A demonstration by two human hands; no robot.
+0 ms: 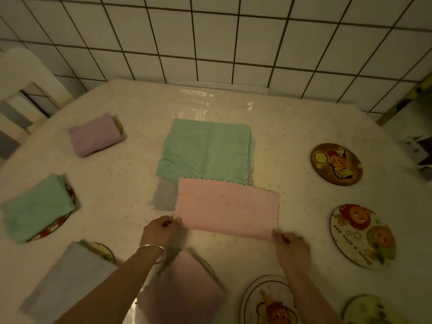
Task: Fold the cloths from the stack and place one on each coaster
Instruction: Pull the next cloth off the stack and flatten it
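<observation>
I see both arms reaching forward: my left hand [157, 232] and right hand [289, 246] each pinch a near corner of the pink cloth [226, 208], lying half-folded on the table [292, 127] against the stack [205, 152]. Four folded cloths sit on coasters at left; four coasters lie bare at right. A chair [23, 83] stands beyond.
</observation>
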